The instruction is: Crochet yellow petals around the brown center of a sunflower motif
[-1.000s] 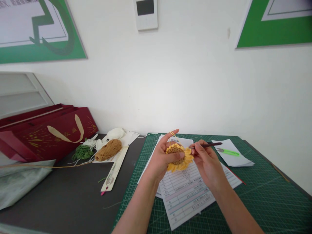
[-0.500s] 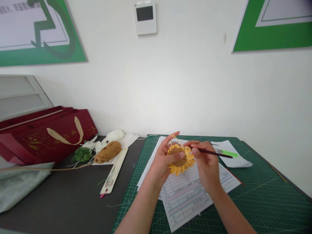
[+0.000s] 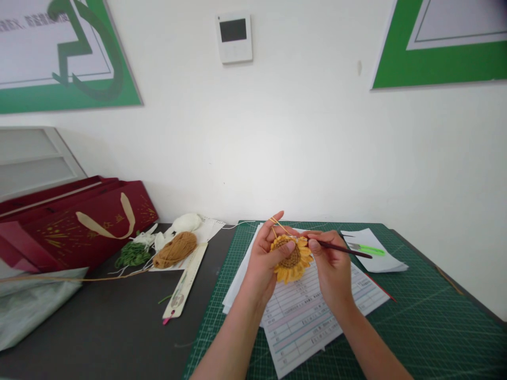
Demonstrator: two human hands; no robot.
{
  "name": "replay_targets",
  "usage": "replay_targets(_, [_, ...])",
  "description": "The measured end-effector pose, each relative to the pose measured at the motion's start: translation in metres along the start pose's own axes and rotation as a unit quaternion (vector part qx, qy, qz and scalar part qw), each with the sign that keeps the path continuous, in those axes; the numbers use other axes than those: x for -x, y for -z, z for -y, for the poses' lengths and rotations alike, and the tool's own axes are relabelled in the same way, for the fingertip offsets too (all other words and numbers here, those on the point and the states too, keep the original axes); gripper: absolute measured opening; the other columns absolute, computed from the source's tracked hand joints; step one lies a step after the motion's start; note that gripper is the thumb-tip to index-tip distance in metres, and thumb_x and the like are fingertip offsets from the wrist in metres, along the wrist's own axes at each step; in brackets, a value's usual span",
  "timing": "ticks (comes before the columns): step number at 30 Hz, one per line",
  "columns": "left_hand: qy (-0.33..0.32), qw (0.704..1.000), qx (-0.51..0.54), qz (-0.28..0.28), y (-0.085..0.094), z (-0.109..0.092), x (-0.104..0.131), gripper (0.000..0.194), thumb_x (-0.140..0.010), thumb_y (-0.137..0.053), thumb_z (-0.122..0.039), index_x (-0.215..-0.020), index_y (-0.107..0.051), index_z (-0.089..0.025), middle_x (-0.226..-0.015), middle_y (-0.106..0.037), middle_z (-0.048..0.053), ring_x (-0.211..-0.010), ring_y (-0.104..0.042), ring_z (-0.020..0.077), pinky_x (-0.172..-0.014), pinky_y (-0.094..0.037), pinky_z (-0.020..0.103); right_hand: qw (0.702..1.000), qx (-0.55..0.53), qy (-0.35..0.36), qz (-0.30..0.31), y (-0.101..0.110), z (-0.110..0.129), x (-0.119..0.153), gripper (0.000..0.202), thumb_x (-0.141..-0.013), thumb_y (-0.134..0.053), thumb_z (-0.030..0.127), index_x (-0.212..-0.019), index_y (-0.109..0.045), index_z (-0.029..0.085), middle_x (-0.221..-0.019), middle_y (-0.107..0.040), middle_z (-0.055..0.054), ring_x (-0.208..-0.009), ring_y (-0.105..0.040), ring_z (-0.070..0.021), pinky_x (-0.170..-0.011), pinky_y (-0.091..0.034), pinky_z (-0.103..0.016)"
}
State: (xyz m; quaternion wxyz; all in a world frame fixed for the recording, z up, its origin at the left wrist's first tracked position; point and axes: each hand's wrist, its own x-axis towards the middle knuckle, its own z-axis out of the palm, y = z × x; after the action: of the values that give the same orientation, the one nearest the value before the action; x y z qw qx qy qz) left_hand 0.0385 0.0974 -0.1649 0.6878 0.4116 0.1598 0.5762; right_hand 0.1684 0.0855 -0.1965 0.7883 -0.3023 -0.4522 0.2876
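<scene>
A crocheted sunflower (image 3: 293, 259) with a brown centre and yellow petals is pinched in my left hand (image 3: 264, 259), the thumb lying across its face. Yellow yarn (image 3: 280, 226) loops over the raised index finger of that hand and runs down to the flower's upper edge. My right hand (image 3: 331, 264) grips a crochet hook (image 3: 344, 248) with a dark handle, held like a pen. The hook's tip meets the petals at the upper right; the exact stitch is too small to make out.
Printed sheets (image 3: 301, 327) lie under my hands on a green cutting mat (image 3: 420, 316). At right, a light-green craft knife (image 3: 370, 249) rests on white paper (image 3: 390, 261). Brown yarn (image 3: 175, 250), green yarn (image 3: 133, 254), a ruler (image 3: 186, 282) and a red bag (image 3: 99, 221) stand left.
Both hands have shifted slightly left along with the sunflower and the hook. The left index finger has tilted left, and the yarn between it and the flower spans wider. The camera view has tipped slightly.
</scene>
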Motion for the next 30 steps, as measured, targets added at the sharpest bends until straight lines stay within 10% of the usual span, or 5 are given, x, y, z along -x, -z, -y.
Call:
replay_targets(5, [0.042, 0.999, -0.006, 0.003, 0.009, 0.004, -0.002, 0.032, -0.094, -0.072, -0.025, -0.124, -0.066, -0.017, -0.11, -0.072, 0.007, -0.094, -0.07, 0.0215, -0.083, -0.06, 0.041, 0.998, -0.031, -0.033, -0.031, -0.003, -0.004, 0.006, 0.011, -0.09, -0.076, 0.034, -0.089, -0.068, 0.026, -0.092, -0.073, -0.001, -0.09, -0.07, -0.019, -0.086, -0.055, -0.037])
replay_targets(13, [0.094, 0.996, 0.012, 0.003, 0.015, 0.004, -0.006, 0.032, -0.097, -0.067, -0.029, -0.127, -0.064, -0.017, -0.123, -0.069, 0.01, -0.101, -0.07, 0.0247, -0.084, -0.061, 0.045, 0.986, -0.116, -0.114, 0.026, -0.003, -0.013, 0.007, 0.02, -0.095, -0.069, 0.036, -0.098, -0.066, 0.017, -0.096, -0.071, -0.002, -0.083, -0.069, -0.0163, -0.075, -0.06, -0.035])
replay_targets(20, [0.052, 0.999, 0.01, -0.005, 0.006, -0.007, -0.002, 0.086, -0.066, -0.092, -0.008, -0.142, -0.055, -0.021, -0.092, -0.073, -0.001, -0.08, -0.07, 0.017, -0.078, -0.054, 0.031, 0.988, -0.108, -0.107, 0.019, -0.002, -0.006, 0.004, 0.02, -0.082, -0.083, 0.039, -0.084, -0.067, 0.027, -0.093, -0.07, 0.0, -0.089, -0.066, -0.0189, -0.082, -0.055, -0.036])
replay_targets(30, [0.076, 0.997, -0.03, 0.012, 0.007, -0.012, -0.001, 0.088, -0.058, -0.094, -0.008, -0.138, -0.061, -0.023, -0.089, -0.075, 0.002, -0.077, -0.069, 0.0192, -0.077, -0.052, 0.034, 0.992, -0.074, -0.088, 0.056, 0.007, 0.001, -0.004, 0.019, -0.084, -0.08, 0.041, -0.081, -0.069, 0.026, -0.088, -0.059, 0.0, -0.076, -0.057, -0.0152, -0.065, -0.046, -0.029])
